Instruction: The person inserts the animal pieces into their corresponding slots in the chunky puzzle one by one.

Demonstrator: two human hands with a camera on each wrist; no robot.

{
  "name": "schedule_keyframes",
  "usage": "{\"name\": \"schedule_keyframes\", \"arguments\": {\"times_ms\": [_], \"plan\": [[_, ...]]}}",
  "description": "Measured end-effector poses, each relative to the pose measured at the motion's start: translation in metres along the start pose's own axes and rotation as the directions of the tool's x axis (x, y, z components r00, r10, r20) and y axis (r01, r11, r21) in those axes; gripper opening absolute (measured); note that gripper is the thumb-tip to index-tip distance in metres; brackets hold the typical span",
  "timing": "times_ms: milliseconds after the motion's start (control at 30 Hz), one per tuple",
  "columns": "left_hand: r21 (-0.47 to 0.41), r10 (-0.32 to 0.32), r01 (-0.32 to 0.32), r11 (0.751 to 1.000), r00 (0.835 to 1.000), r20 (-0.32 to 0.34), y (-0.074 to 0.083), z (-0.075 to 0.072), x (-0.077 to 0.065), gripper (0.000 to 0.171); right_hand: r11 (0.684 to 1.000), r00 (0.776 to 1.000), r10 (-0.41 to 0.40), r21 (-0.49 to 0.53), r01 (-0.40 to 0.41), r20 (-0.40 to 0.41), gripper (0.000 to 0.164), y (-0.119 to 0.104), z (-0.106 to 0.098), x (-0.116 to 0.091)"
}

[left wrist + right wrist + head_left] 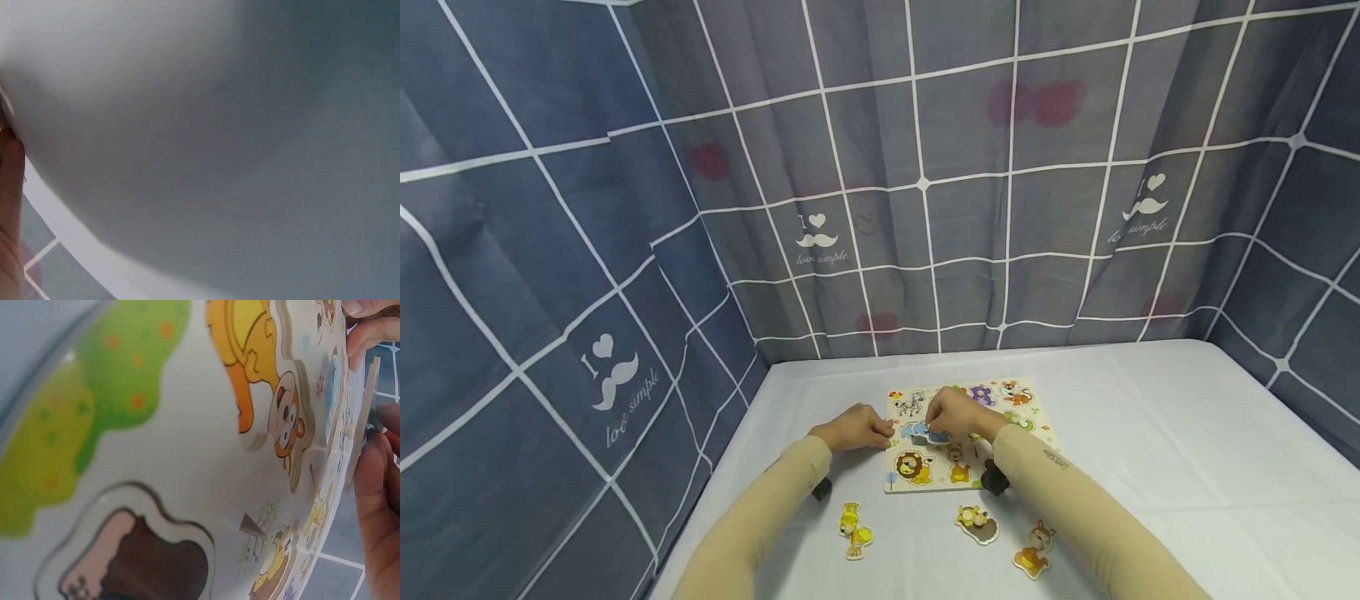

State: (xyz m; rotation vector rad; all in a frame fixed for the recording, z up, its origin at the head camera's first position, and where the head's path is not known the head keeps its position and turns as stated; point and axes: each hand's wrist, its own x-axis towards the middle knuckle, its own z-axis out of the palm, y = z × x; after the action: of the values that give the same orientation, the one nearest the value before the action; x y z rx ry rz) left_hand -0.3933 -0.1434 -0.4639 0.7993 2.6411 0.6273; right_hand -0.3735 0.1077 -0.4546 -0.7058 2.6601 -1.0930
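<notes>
So the right hand (958,414) has a flat blue-grey wooden puzzle piece (938,437) pinched in its fingers, tilted up over the cream wooden animal puzzle board (932,455) right under that hand. Left hand's (859,427) fingertips are at the board's left edge, can't really tell if they're gripping it or just resting there. Closer to the person than the left hand there's a loose yellow animal-shaped piece (855,532). Nearer the person than the right hand: a brown-and-yellow hedgehog piece (977,525), plus an orange-brown kangaroo piece (1034,550) beside that sleeve (1075,492).
</notes>
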Motion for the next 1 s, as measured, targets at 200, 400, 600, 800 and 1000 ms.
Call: {"name": "schedule_keyframes", "arguments": {"times_ms": [200,400,600,800,1000], "plan": [[0.013,-0.019,0.019,1.0,1.0,-0.007,-0.002,0.003,-0.001,0.029,1.0,1.0,0.009,0.02,-0.009,-0.004,0.01,0.002,0.004,0.004],[0.019,-0.033,0.034,0.999,0.999,-0.013,0.005,0.0,0.003,0.027,1.0,1.0,0.003,-0.004,-0.003,-0.029,0.012,0.003,0.006,0.008],[-0.02,-0.075,0.074,0.997,0.997,-0.022,0.012,-0.005,0.006,0.026,0.998,0.998,-0.041,-0.047,0.039,-0.049,0.013,0.002,0.005,0.014],[-0.025,-0.117,0.116,0.993,0.992,-0.044,0.013,-0.003,0.006,0.025,0.998,0.997,-0.038,-0.059,0.034,-0.065,0.016,0.001,0.005,0.02],[-0.056,-0.145,0.142,0.988,0.987,-0.064,0.011,0.002,0.002,0.024,0.997,0.998,-0.027,-0.076,0.022,-0.065,0.016,-0.001,0.013,0.023]]}}
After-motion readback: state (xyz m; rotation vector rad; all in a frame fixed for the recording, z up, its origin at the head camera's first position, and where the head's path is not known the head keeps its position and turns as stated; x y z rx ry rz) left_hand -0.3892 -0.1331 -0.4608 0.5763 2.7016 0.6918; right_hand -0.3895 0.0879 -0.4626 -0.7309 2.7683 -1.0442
